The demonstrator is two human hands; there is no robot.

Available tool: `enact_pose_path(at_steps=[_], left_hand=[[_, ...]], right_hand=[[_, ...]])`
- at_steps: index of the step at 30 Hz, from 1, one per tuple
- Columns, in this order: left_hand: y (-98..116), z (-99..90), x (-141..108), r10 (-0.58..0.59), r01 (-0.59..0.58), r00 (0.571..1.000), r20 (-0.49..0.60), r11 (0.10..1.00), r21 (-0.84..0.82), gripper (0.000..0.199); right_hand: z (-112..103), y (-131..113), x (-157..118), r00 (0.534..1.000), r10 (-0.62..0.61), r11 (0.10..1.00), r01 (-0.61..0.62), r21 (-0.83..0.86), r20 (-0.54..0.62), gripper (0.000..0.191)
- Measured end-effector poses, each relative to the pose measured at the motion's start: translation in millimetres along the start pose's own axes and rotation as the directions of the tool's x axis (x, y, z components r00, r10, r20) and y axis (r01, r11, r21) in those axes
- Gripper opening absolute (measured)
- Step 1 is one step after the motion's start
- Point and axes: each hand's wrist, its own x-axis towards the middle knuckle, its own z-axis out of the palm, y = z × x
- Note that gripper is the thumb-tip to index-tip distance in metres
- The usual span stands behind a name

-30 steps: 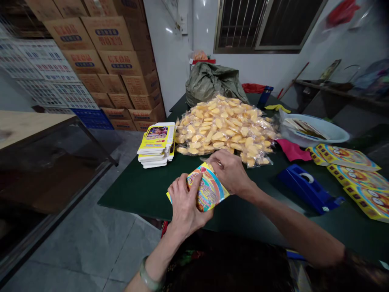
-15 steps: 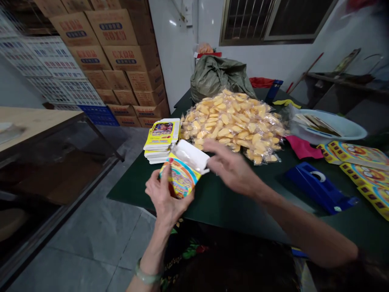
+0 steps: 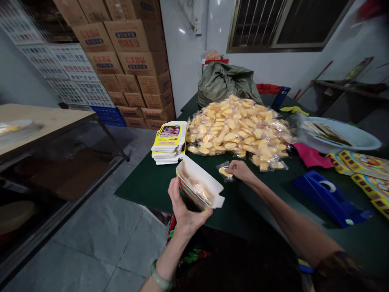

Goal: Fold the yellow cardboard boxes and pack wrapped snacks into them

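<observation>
My left hand (image 3: 185,209) is wrapped round a small printed carton (image 3: 194,194), tilted so its open top faces me. Clear-wrapped pieces (image 3: 199,188) lie inside it, and its white lid flap stands up at the back. My right hand (image 3: 241,170) pinches a yellow oval piece in a clear packet (image 3: 225,172), just above or on the dark green table (image 3: 243,207); I cannot tell whether it touches. Behind both hands spreads a large heap of such packets (image 3: 237,125). A stack of flattened yellow cartons (image 3: 169,142) lies left of the heap.
At the right are a blue tape dispenser (image 3: 331,198), a pink cloth (image 3: 313,155), printed yellow cartons (image 3: 364,162) and a light blue basin (image 3: 358,134). A grey-green sack (image 3: 227,81) sits behind the heap. Brown boxes (image 3: 130,61) are stacked at the back left.
My right hand has moved from beside the carton's flap to the table and now pinches a single packet. The carton has turned in my left hand, showing its inside. The view has shifted slightly.
</observation>
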Motion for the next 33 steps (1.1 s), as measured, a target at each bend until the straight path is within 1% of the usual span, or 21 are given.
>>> enact_pose_path(at_steps=[3,5,6,7,9,11,12,14,16,18,20,22,23,25,26,27,28,29,31,32,33], left_hand=[[0,2.8,5,0.021,-0.024,0.999,0.04,0.997,0.068,0.103],[2,7.6,7,0.009,-0.017,0.998,0.065,0.993,0.12,0.101],[3,10.5,8,0.019,-0.028,0.997,0.073,0.99,0.137,0.102],[5,13.4,8,0.04,-0.052,0.996,0.081,0.988,0.149,0.102],[11,18.0,8,0.083,-0.099,0.991,0.101,0.981,0.166,0.101],[17,20.7,8,0.106,-0.124,0.988,0.116,0.978,0.169,0.101],[20,21.4,7,0.11,-0.13,0.986,0.122,0.977,0.171,0.1],[23,22.4,7,0.124,-0.148,0.983,0.137,0.973,0.177,0.099],[23,23.5,7,0.149,-0.175,0.978,0.148,0.967,0.183,0.097],[22,24.7,6,0.181,-0.204,0.973,0.142,0.964,0.168,0.096],[20,25.4,6,0.189,-0.209,0.973,0.131,0.965,0.16,0.096],[17,25.3,6,0.177,-0.197,0.976,0.128,0.966,0.167,0.095],[15,25.0,7,0.169,-0.19,0.977,0.129,0.966,0.177,0.094],[12,24.7,8,0.153,-0.173,0.981,0.118,0.968,0.184,0.093],[10,24.8,8,0.152,-0.169,0.983,0.108,0.969,0.179,0.093],[9,25.0,9,0.155,-0.17,0.983,0.1,0.97,0.172,0.093],[8,25.5,9,0.16,-0.174,0.982,0.096,0.971,0.165,0.093],[8,26.0,10,0.166,-0.181,0.981,0.098,0.97,0.163,0.093],[9,27.3,10,0.164,-0.184,0.979,0.121,0.967,0.178,0.094],[11,27.9,10,0.16,-0.184,0.978,0.134,0.965,0.188,0.094],[12,28.5,9,0.159,-0.186,0.976,0.146,0.963,0.195,0.094]], right_hand=[[-37,-22,-7,0.992,0.076,0.986,-0.06,0.154,-0.102,0.035],[-62,-54,-16,0.974,0.139,0.936,-0.07,0.345,-0.179,0.031],[-72,-73,-22,0.969,0.156,0.897,-0.057,0.438,-0.193,0.028],[-79,-92,-27,0.977,0.127,0.892,-0.037,0.451,-0.171,0.027],[-87,-124,-35,0.987,-0.001,0.947,0.052,0.316,-0.16,0.021],[-85,-142,-38,0.974,-0.155,0.986,0.164,0.042,-0.165,0.017],[-82,-146,-37,0.961,-0.227,0.972,0.215,-0.092,-0.157,0.017],[-76,-146,-33,0.936,-0.341,0.91,0.305,-0.282,-0.09,0.018],[-70,-145,-27,0.921,-0.388,0.843,0.374,-0.387,0.045,0.02],[-65,-146,-22,0.917,-0.348,0.793,0.398,-0.461,0.194,0.02],[-63,-150,-16,0.906,-0.244,0.773,0.398,-0.495,0.347,0.016],[-64,-153,-9,0.863,-0.171,0.787,0.41,-0.461,0.476,0.012],[-65,-154,-6,0.828,-0.175,0.803,0.433,-0.409,0.533,0.011],[-66,-152,0,0.748,-0.235,0.837,0.48,-0.263,0.621,0.012],[-66,-151,3,0.721,-0.262,0.851,0.487,-0.199,0.642,0.013],[-65,-149,4,0.718,-0.274,0.866,0.474,-0.161,0.64,0.014],[-63,-147,5,0.746,-0.27,0.885,0.441,-0.148,0.609,0.014],[-61,-145,4,0.805,-0.248,0.913,0.38,-0.148,0.539,0.013],[-56,-141,0,0.935,-0.16,0.972,0.204,-0.113,0.315,0.005],[-54,-138,-3,0.973,-0.108,0.99,0.124,-0.066,0.206,0.011],[-52,-136,-6,0.989,-0.067,0.997,0.07,-0.019,0.13,0.021]])
